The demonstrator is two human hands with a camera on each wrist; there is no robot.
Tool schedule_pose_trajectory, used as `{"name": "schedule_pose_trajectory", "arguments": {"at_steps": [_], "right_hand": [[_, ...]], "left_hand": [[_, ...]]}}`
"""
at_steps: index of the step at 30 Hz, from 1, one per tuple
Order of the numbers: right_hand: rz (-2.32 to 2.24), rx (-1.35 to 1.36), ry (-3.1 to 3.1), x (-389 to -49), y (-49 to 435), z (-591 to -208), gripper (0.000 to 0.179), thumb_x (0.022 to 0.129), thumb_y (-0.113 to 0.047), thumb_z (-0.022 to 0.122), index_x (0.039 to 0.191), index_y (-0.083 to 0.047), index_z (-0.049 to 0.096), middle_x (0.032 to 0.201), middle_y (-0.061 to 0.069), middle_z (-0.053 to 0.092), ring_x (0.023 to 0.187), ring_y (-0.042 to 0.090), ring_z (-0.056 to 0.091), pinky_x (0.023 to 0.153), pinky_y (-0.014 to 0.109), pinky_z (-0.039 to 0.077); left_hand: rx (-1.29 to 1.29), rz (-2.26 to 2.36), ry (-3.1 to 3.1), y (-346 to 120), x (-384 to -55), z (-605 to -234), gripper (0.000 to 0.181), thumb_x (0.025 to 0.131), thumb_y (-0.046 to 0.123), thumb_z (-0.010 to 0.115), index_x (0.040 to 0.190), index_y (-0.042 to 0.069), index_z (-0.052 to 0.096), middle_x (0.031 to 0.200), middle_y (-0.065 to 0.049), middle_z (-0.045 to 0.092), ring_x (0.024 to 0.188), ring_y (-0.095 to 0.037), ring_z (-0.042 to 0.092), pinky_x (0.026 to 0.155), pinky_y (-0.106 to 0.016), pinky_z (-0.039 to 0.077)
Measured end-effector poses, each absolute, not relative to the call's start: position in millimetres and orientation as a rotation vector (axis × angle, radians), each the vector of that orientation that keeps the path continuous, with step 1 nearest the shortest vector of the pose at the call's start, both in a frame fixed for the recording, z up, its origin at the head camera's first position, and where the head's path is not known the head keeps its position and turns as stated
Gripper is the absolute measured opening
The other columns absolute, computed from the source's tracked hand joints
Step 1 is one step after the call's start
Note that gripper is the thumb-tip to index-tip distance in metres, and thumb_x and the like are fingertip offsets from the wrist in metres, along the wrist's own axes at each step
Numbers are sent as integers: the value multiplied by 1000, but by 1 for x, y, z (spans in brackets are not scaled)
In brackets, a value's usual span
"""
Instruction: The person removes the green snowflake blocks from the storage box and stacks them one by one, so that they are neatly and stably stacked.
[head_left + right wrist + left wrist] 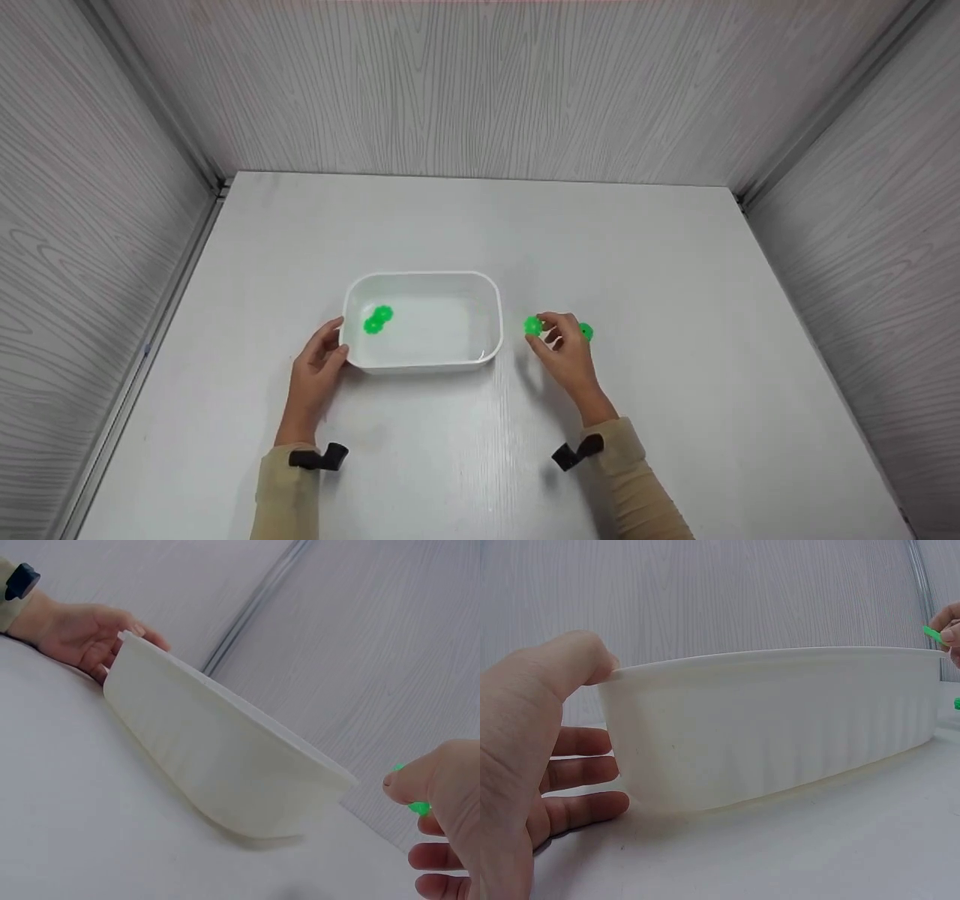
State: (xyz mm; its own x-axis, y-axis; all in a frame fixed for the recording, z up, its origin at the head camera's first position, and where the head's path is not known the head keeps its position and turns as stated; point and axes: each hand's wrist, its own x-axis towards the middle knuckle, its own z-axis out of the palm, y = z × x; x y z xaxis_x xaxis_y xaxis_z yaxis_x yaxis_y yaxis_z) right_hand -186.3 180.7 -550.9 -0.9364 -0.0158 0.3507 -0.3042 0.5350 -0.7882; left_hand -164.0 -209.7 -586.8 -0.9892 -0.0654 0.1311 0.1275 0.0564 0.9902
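At the table's middle stands a white plastic tub (424,367) with rounded corners. My left hand (315,371) grips its near left corner, thumb at the rim and the other fingers along the wall in the left wrist view. Two green flower-shaped pieces (379,319) lie inside the tub on its left side, overlapping in the head view. Just right of the tub, my right hand (564,352) pinches another green flower-shaped piece (532,325) between thumb and fingertips. That piece (421,808) is mostly hidden behind the thumb in the right wrist view.
One more green piece (586,331) lies on the white table (675,420) beyond my right hand, partly covered by it. Grey wood-grain panels (480,90) enclose the table at the back and on both sides.
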Motion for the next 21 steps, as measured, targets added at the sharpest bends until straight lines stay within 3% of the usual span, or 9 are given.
{"name": "schedule_pose_trajectory", "arguments": {"at_steps": [8,21], "right_hand": [[1320,173,-2475,-181,210,-558,30,82,-13,71,110,-6,61,93,6,55,77,20,53,64,31,46],[1328,14,-2484,-184,248,-569,32,81,-10,71,111,-3,61,96,14,54,78,23,53,64,24,43]], "left_hand": [[-46,-2035,-2223,-205,-156,-568,46,93,15,57,136,7,45,124,-23,52,109,-38,52,84,-21,48],[-41,-2019,-2245,-206,-156,-568,46,93,17,58,137,9,45,124,-22,52,109,-37,52,85,-21,47]]}}
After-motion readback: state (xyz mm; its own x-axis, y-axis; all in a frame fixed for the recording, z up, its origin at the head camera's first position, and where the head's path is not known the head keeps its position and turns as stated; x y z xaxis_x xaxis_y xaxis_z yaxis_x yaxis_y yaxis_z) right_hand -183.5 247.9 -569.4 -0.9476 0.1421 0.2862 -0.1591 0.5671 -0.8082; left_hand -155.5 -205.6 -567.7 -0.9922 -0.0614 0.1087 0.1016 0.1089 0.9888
